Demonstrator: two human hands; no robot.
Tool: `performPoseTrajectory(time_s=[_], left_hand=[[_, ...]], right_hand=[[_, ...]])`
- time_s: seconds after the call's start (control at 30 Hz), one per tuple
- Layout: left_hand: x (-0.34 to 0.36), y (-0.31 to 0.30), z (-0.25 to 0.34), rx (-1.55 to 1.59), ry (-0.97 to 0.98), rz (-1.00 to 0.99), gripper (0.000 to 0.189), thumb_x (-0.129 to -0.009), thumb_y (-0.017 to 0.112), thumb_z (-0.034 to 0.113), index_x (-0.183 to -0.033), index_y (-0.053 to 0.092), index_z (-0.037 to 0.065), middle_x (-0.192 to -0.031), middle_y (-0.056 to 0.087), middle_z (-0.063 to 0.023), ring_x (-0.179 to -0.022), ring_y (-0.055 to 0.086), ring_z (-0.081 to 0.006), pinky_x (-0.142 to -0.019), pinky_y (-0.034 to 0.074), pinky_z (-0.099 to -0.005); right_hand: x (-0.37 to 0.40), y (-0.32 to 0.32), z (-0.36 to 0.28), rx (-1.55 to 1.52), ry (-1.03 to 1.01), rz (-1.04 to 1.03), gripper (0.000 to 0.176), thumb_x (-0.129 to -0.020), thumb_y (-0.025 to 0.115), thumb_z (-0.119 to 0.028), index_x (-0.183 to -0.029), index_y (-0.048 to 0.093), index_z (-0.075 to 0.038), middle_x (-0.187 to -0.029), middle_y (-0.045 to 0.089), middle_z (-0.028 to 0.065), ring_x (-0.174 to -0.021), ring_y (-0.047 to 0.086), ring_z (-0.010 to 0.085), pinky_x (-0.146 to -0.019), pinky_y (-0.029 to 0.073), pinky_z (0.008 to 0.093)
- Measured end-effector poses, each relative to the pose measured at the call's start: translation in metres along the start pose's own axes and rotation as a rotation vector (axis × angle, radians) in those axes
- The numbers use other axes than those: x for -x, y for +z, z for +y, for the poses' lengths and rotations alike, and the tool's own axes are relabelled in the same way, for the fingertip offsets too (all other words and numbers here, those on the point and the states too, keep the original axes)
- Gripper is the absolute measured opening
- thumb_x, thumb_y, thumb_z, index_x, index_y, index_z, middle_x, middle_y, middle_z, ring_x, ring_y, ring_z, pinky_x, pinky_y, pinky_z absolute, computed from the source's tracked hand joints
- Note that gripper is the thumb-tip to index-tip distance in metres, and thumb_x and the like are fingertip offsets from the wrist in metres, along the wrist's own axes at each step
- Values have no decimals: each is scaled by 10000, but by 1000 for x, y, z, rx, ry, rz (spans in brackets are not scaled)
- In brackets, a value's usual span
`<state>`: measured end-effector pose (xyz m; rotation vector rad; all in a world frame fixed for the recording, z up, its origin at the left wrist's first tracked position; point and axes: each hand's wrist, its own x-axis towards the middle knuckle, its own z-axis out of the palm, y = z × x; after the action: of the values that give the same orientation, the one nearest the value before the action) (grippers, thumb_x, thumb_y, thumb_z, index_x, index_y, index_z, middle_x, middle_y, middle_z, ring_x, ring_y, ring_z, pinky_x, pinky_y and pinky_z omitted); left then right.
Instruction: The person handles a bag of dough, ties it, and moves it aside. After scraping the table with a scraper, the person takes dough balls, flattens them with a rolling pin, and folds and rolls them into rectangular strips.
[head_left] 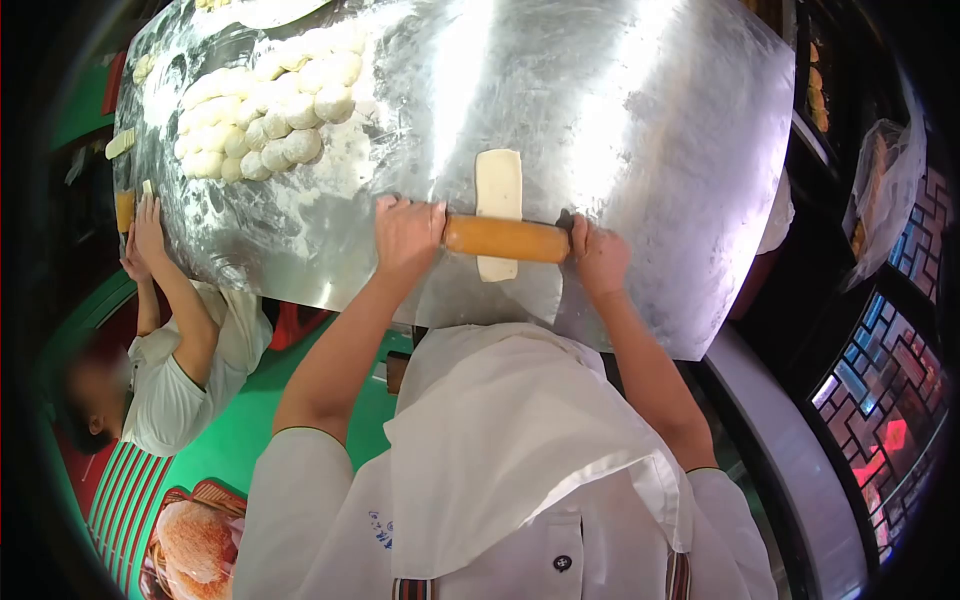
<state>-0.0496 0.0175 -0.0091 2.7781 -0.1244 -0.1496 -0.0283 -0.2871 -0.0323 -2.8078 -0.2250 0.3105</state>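
Observation:
A wooden rolling pin (508, 239) lies across a long, flat strip of dough (499, 185) on the metal worktop. The strip shows above and below the pin. My left hand (408, 235) is closed around the pin's left handle, and my right hand (600, 255) grips the dark handle at its right end. Both handles are mostly hidden by my fingers. Under the strip's near end, a pale sheet (540, 297) hangs over the table's front edge.
Several floured dough balls (265, 115) sit in rows at the upper left of the metal worktop (660, 180). A co-worker (190, 370) stands at the left edge, hands near a wooden-handled tool (125, 211). A plastic bag (885, 190) hangs at the right.

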Motion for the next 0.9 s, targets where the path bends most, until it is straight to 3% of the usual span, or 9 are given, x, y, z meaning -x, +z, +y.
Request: performPoseTrajectory(time_s=[0.03,0.2,0.27,0.3,0.37,0.5,0.6,0.77,0.9], left_hand=[[-15,-1,1,25,-43,34,323,-947,548,229,-675,643,81,-657,628,-101,-691,580,-281,-810,370,-421],[-87,-10,-3,-67,-161,88,480,-994,463,332,-657,653,49,-615,610,-149,-614,569,-343,-744,397,-434],[-122,-17,-6,-108,-221,27,534,-1004,420,376,-682,681,40,-648,637,-175,-629,586,-362,-763,417,-434],[-138,-8,-15,-58,-252,47,567,-1004,401,407,-649,677,63,-664,657,-150,-628,589,-346,-840,407,-445],[-167,-9,-23,-172,-205,41,567,-1008,396,405,-656,683,66,-657,659,-143,-624,590,-349,-840,405,-452],[-147,-6,-20,-155,-184,114,551,-1009,395,398,-683,684,61,-677,665,-135,-655,600,-337,-845,402,-452],[-89,-9,-6,-90,-188,50,504,-1001,411,384,-742,688,50,-695,657,-158,-672,608,-353,-811,408,-443],[-24,2,1,-42,-51,145,309,-948,533,283,-760,687,93,-738,653,-87,-745,596,-304,-795,377,-438],[15,1,10,-46,-12,108,257,-934,550,252,-782,685,94,-793,645,-61,-805,568,-281,-798,365,-427]], right_hand=[[-14,-2,1,4,8,57,394,-985,483,-354,-735,673,-114,-623,644,118,-547,625,325,-516,486,434],[-105,-21,-2,56,81,133,477,-1002,421,-391,-717,675,-106,-633,645,148,-583,636,354,-579,500,457],[-140,-28,-3,83,118,151,509,-1009,393,-409,-728,681,-96,-653,655,159,-610,647,361,-610,510,463],[-154,-33,-4,99,132,141,526,-1012,381,-418,-732,684,-91,-669,663,163,-628,653,363,-624,514,464],[-171,-38,-5,105,163,114,532,-1015,371,-422,-747,687,-89,-687,671,166,-648,659,362,-633,517,464],[-144,-33,-8,123,163,56,536,-1022,346,-428,-793,694,-90,-719,683,165,-691,671,359,-654,519,468],[-94,-19,-6,103,140,10,512,-1020,349,-419,-811,694,-103,-714,682,155,-678,670,348,-628,517,457],[-35,-5,-4,82,82,-12,470,-1012,371,-394,-812,694,-117,-692,672,137,-653,659,338,-597,510,442],[6,0,-2,14,-18,48,387,-993,426,-335,-796,683,-122,-649,638,122,-610,628,329,-584,498,450]])
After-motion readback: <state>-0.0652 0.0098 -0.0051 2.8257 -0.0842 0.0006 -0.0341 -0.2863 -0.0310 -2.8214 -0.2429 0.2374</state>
